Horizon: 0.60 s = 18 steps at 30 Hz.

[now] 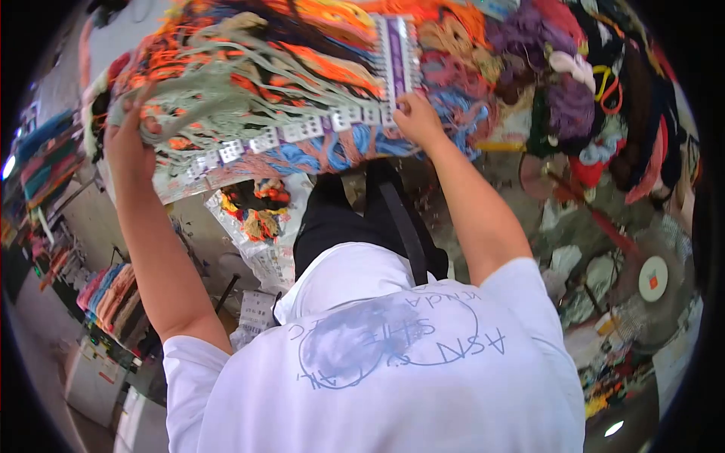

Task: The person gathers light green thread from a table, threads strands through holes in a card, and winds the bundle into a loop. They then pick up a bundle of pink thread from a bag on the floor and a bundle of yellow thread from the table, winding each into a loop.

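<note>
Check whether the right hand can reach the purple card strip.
Probably yes: the right hand grips the yarn bundle just beside the purple card strip, with nothing between them.

We got bright, even light with soft shadows, but the fisheye warped our edges and blacked out the corners.

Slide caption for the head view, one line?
Head view: left hand grips pale green cords, right hand holds a strip of white cards on a heap of multicoloured yarn.
</note>
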{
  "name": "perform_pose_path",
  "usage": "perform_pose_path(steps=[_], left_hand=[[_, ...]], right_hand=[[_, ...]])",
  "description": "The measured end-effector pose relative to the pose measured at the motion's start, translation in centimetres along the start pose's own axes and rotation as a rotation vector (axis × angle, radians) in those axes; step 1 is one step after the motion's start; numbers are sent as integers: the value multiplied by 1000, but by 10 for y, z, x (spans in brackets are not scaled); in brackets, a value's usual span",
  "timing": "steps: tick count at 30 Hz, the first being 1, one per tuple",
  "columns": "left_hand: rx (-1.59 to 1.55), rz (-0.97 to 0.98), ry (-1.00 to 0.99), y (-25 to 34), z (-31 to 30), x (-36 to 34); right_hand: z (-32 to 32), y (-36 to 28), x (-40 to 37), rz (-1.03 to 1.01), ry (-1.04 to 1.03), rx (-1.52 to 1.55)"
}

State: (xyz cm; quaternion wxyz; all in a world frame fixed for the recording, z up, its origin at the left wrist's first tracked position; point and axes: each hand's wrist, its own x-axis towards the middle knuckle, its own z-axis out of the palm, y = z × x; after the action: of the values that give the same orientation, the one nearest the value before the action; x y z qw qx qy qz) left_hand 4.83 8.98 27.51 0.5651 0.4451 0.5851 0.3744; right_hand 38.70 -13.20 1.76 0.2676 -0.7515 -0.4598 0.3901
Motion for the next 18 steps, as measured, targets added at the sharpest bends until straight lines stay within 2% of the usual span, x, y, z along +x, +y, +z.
perform_pose_path(steps=[1, 2, 4, 6, 7, 9, 10, 11, 12, 13, 14, 15, 16, 18], left_hand=[[5, -35, 3, 16, 4, -17], [-73, -77, -145, 36, 7, -39], [-326, -130, -358, 63, 2, -76], [-416, -33, -538, 92, 6, -114], [-473, 34, -732, 104, 0, -123], [-489, 149, -763, 134, 1, -158], [-597, 131, -957, 150, -8, -168], [-660, 253, -957, 162, -15, -182], [-718, 379, -959, 173, -23, -195], [-705, 495, -955, 183, -39, -201], [-659, 653, -682, 188, -49, -212], [-617, 798, -399, 190, -59, -222], [-561, 872, -160, 190, -74, -226], [-14, 979, 140, 173, -130, -229]], right_hand=[[-3, -15, -3, -21, 54, -3], [-13, -47, -3, 23, 36, 58], [-29, -137, 1, -138, 72, 203], [-45, -243, 11, -720, 103, 191], [-50, -302, 5, -954, 162, 157], [-58, -406, -29, -1153, -61, 365], [-45, -434, -39, -1269, -176, 432], [-36, -458, -48, -1381, -297, 495], [-27, -476, -55, -1441, -324, 487], [-15, -489, -60, -1330, -489, 515], [-3, -500, -63, -1211, -651, 525], [1, -504, -68, -1035, -657, 381], [3, -511, -72, -1015, -644, 317], [3, -528, -85, -930, -693, 223]])
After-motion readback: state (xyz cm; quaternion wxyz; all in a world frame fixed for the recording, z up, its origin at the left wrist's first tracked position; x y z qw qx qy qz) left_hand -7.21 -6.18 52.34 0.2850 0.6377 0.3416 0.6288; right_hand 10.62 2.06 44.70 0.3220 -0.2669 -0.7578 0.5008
